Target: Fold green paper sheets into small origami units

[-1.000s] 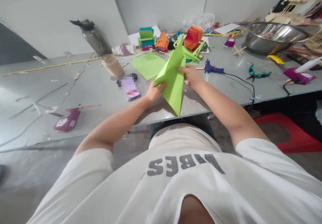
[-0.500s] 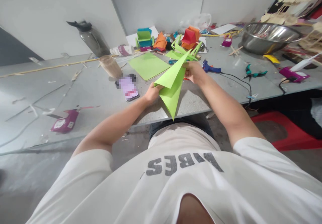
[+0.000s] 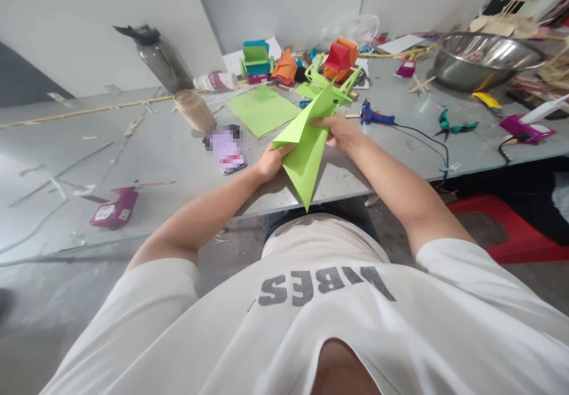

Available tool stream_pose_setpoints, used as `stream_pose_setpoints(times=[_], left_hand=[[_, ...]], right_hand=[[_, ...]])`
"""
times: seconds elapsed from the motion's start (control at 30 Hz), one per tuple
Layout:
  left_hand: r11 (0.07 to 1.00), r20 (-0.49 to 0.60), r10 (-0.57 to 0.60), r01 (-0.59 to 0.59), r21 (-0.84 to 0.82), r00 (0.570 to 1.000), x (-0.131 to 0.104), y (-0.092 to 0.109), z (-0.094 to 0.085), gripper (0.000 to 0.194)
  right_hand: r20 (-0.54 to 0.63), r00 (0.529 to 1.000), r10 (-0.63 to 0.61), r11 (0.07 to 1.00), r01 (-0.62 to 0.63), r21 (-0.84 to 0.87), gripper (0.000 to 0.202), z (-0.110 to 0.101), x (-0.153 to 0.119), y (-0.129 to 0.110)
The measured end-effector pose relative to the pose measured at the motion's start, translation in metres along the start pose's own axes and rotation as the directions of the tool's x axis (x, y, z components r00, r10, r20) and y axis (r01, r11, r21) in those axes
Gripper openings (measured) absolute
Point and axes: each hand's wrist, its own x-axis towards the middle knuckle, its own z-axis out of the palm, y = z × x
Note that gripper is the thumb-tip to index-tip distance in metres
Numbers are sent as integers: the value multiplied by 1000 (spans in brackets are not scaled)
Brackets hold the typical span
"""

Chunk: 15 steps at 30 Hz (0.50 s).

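A folded sheet of green paper (image 3: 306, 158) is held between both hands above the near edge of the table, one pointed corner hanging down toward me. My left hand (image 3: 272, 161) pinches its left corner, thumb on top. On the other side, my right hand (image 3: 338, 131) grips the right edge with the thumb laid over the paper. Just beyond the hands lie a flat stack of green sheets (image 3: 262, 109) and a small green paper chair (image 3: 349, 90), partly hidden by the held paper.
A phone (image 3: 226, 149), a brown cup (image 3: 194, 111) and a dark bottle (image 3: 162, 60) stand or lie to the left. On the right are a blue glue gun (image 3: 376, 115) with its cord, pliers (image 3: 456, 125) and a steel bowl (image 3: 484, 66). Small paper chairs (image 3: 256, 60) stand at the back.
My right thumb has come over the front of the paper, and the upper flap has bent back and narrowed. The left hand keeps its hold. The view has shifted slightly.
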Motion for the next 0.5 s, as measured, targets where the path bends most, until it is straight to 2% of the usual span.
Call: stream_pose_setpoints(times=[0.17,0.4,0.5], left_hand=[[993,-64,114,-113,22,991,6,0,-4,75],[993,-110,114,-110,37,987,14,-8,-9,67],[994,-151,110,-110,9,982,14,-8,-7,64]], right_hand=[[-44,999,-27,1000,27,-6,39,0,2,2],[-25,999,-34,999,35,7,42,-5,6,5],[-45,999,3,1000,-4,-24,34,-6,10,6]])
